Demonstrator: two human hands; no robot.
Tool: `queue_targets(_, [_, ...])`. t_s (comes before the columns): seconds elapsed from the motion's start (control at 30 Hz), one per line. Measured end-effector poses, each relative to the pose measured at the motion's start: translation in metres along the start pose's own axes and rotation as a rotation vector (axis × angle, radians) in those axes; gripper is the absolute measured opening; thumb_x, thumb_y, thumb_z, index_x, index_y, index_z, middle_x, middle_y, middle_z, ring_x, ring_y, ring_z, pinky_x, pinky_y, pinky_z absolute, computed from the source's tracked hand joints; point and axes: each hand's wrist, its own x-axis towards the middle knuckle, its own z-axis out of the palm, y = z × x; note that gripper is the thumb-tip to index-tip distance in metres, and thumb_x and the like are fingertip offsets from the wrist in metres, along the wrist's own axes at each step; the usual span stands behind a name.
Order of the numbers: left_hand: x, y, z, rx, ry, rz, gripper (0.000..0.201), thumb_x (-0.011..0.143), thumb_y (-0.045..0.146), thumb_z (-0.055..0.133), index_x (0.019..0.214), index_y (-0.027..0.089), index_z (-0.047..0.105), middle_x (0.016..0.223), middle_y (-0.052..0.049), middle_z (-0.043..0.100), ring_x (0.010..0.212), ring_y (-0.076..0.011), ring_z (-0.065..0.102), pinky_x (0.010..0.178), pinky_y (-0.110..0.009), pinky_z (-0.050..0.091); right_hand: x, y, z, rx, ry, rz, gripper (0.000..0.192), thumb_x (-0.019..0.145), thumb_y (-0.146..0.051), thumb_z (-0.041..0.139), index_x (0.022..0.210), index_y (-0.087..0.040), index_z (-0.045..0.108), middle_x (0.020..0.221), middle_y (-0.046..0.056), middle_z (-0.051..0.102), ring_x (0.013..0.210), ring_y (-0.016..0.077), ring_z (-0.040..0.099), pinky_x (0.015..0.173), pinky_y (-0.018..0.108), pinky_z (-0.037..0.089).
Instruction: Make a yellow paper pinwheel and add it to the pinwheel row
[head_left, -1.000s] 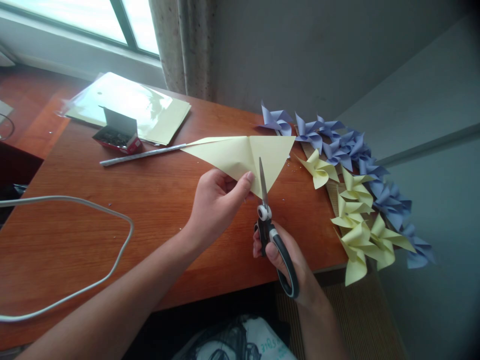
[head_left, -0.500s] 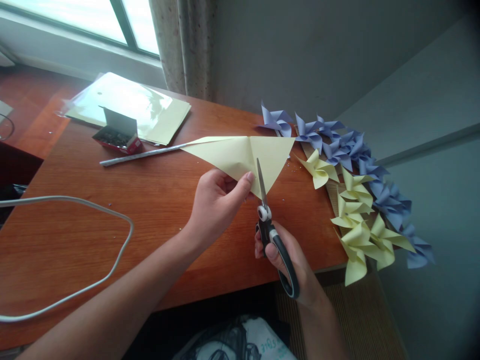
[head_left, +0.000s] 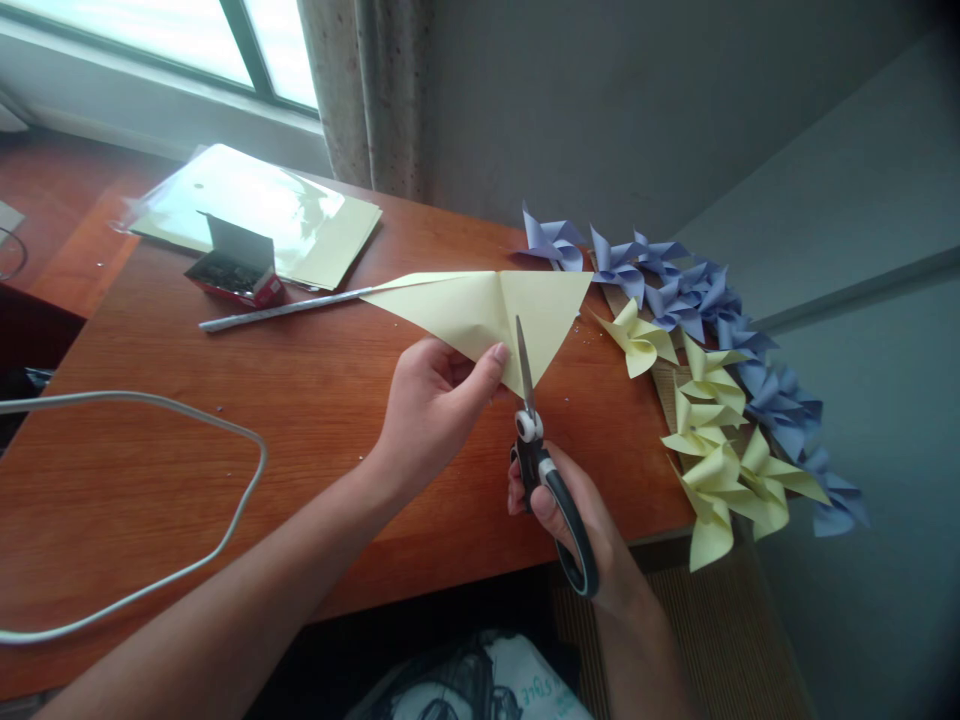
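Observation:
A creased sheet of yellow paper (head_left: 457, 305) is pinched at its near edge by my left hand (head_left: 446, 395), thumb on top. My right hand (head_left: 577, 515) grips black-and-grey scissors (head_left: 551, 470), which point away from me. Their blades lie at the paper's near corner, the upper blade over the sheet; the lower blade is hidden beneath it. Behind the paper's left tip, a thin pale stick (head_left: 281, 313) lies on the wooden table (head_left: 300, 530).
Blue pinwheels (head_left: 679, 300) and yellow pinwheels (head_left: 712, 440) crowd the table's right end. A small open box (head_left: 236, 275) of metal pieces stands by a plastic-wrapped stack of paper (head_left: 255, 205). A white cable (head_left: 251, 500) loops across the left side.
Almost nothing differs. The paper's right tip has shifted very slightly to the right and up; both hands and the scissors stay nearly in place.

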Motion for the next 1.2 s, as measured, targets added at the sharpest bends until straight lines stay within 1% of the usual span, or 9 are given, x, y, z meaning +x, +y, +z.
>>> queue_targets(0.47, [-0.0006, 0.0004, -0.001, 0.07, 0.024, -0.009, 0.022, 0.083, 0.032, 0.076, 0.071, 0.014, 0.071, 0.061, -0.003, 0.071, 0.053, -0.014, 0.066, 0.048, -0.019, 0.052, 0.0004, 0.0009, 0.0004, 0.015, 0.014, 0.02, 0.046, 0.085, -0.063, 0.063, 0.094, -0.019, 0.054, 0.085, 0.003, 0.053, 0.078, 0.0176, 0.05, 0.072, 0.03, 0.041])
queue_targets(0.87, [-0.0011, 0.0001, -0.001, 0.073, 0.023, -0.006, 0.022, 0.084, 0.031, 0.074, 0.072, 0.014, 0.071, 0.061, -0.002, 0.07, 0.054, -0.0133, 0.066, 0.049, -0.019, 0.051, -0.0006, 0.0035, -0.0014, 0.024, 0.024, 0.021, 0.046, 0.085, -0.062, 0.065, 0.096, -0.018, 0.056, 0.083, 0.002, 0.052, 0.075, 0.0167, 0.049, 0.07, 0.028, 0.04])
queue_targets(1.2, [-0.0011, -0.0008, -0.001, 0.06, 0.015, -0.008, 0.021, 0.083, 0.032, 0.075, 0.073, 0.014, 0.071, 0.062, -0.003, 0.071, 0.055, -0.0137, 0.067, 0.049, -0.019, 0.052, 0.0, 0.001, 0.0002, -0.005, -0.003, -0.022, 0.044, 0.087, -0.063, 0.06, 0.093, -0.02, 0.052, 0.088, 0.004, 0.054, 0.079, 0.0187, 0.051, 0.073, 0.031, 0.041])
